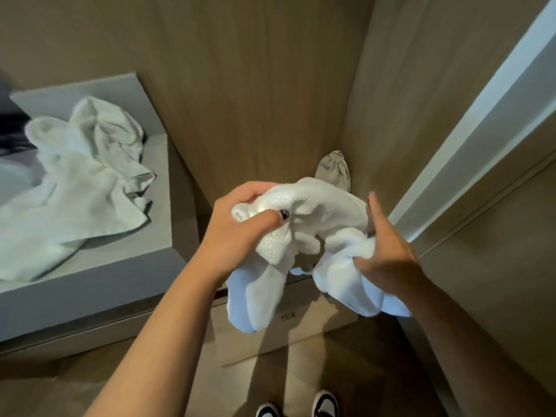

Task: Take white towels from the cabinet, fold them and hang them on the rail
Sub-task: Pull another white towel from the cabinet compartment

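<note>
**Crumpled white towel held in both hands, not yet folded**

Head view: The white towel (304, 233) hangs bunched between the two hands, in front of the person's chest and above the shoes (298, 407). The left hand (237, 227) grips one wad of it, fingers curled over the top and thumb pressed into the cloth. The right hand (388, 251) pinches another bunch with its thumb and lower fingers, while at least one finger points straight up along the towel's side. Loose lobes droop below both hands.

By its look, the towel is light, soft terry that sags wherever it is unsupported; it should not slip, but it keeps no shape. For folding, I judge the best hold is at two neighbouring corners along one hem, which the bunching now hides, so the cloth probably needs shaking out first.

Containers: to the left of the left hand, a grey open compartment (90, 284) holds a heap of rumpled towels (81, 182), spilling toward its front edge. Beyond the hands, in the wooden corner, a small grey cloth bag (334, 170) stands partly hidden behind the held towel. Just below the hands sits a pale box (301, 335); its contents cannot be seen. No rail is in view.
</note>
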Demonstrator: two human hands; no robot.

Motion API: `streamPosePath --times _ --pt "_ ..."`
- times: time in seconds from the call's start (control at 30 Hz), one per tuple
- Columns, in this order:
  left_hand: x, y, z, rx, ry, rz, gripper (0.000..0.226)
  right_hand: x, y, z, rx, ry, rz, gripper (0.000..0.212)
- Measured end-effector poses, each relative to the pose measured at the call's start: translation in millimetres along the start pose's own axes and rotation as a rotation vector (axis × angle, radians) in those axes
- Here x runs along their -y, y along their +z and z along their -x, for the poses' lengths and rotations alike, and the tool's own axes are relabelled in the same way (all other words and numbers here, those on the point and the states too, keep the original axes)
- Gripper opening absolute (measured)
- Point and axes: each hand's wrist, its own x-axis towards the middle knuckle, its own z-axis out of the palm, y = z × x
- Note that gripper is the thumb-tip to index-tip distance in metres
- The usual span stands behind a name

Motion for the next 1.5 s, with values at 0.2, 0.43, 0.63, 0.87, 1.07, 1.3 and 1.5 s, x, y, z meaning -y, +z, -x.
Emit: streamPosePath --times 0.2,0.43,0.63,0.87,1.07,1.3,1.5 --pt "-55 -23 12 0.058 0.090 0.030 0.034 44 -28 -4 0.191 -0.084 0.133 0.098" --pt "-90 -46 27 -0.157 0.041 0.204 0.039 88 -48 5 0.128 -0.065 0.183 0.031" --pt "-91 -66 22 -0.522 -0.148 0.624 0.017 130 -59 0 0.019 -0.254 0.235 0.045" --pt "-88 -60 -17 -0.923 -0.080 0.738 0.046 189 -33 -4 -0.122 -0.741 0.346 0.071" --pt "-100 -78 -36 -0.509 -0.186 0.308 0.051 196 -14 -36 -0.097 -0.893 0.316 0.073" --pt "-84 -105 -32 -0.498 -0.207 -0.178 0.033 205 -6 -72 -0.091 -1.065 0.216 0.076" --pt "-84 -140 -28 -0.636 -0.157 -0.438 0.028 224 4 -92 -0.060 -1.120 0.079 0.078"
